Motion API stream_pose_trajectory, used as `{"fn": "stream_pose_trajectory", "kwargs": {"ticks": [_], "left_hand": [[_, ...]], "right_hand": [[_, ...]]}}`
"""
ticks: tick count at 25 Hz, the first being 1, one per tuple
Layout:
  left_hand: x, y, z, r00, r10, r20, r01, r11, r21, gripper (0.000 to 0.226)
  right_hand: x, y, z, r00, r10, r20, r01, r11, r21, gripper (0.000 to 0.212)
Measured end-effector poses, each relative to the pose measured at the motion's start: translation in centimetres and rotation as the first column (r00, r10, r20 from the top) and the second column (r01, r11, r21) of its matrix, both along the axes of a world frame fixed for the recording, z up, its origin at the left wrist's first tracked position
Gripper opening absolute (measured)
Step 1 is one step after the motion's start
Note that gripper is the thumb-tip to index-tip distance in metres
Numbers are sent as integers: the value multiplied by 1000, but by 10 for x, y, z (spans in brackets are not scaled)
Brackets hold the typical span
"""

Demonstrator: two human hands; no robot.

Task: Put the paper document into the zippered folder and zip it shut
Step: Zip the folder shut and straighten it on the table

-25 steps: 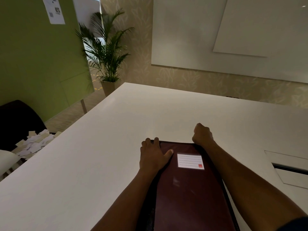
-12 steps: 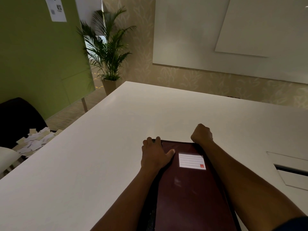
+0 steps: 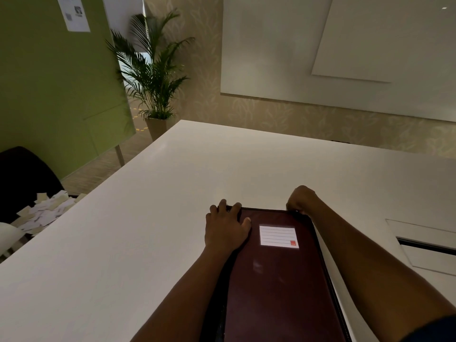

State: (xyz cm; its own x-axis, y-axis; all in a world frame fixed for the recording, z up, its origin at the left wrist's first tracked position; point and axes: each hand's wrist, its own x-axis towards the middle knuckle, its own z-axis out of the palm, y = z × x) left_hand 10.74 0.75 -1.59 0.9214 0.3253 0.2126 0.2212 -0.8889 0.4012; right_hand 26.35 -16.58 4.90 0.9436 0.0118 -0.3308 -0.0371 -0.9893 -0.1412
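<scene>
A dark maroon zippered folder with a white lined label lies closed on the white table, running from the near edge away from me. My left hand presses flat on its far left corner, fingers hooked over the top edge. My right hand is curled at the far right corner, pinching something small at the folder's black zipper edge; the pull itself is hidden under the fingers. No paper document shows.
A recessed cable hatch sits in the table at the right. Left of the table, a dark chair holds several scattered paper slips. A potted palm and a green partition stand beyond.
My right hand has stayed at the far right corner, shifting only slightly along the top edge. The left hand keeps pressing the same corner. The view tilted a little.
</scene>
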Motion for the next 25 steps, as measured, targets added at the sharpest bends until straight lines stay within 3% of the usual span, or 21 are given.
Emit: {"fn": "stream_pose_trajectory", "kwargs": {"ticks": [4, 9, 13, 17, 25], "left_hand": [[-1, -1, 2, 1000, -3, -5, 3, 999, -48, 56], [0, 2, 3, 998, -44, -43, 41, 997, -60, 58], [1, 4, 5, 998, -55, -40, 51, 994, -92, 67], [-1, 9, 5, 997, -46, -57, 37, 987, -158, 92], [-2, 12, 4, 996, -94, 7, 94, 984, -153, 72]], "right_hand": [[0, -26, -6, 983, -95, 159, 79, 992, 101, 19], [-3, -11, -15, 952, -104, 289, 40, 975, 220, 16], [-13, 40, -17, 956, -90, 280, -3, 949, 314, 14], [-29, 94, -18, 960, 11, 281, -111, 932, 345, 19], [-50, 132, -22, 950, 63, 306, -199, 877, 438, 23]]}}
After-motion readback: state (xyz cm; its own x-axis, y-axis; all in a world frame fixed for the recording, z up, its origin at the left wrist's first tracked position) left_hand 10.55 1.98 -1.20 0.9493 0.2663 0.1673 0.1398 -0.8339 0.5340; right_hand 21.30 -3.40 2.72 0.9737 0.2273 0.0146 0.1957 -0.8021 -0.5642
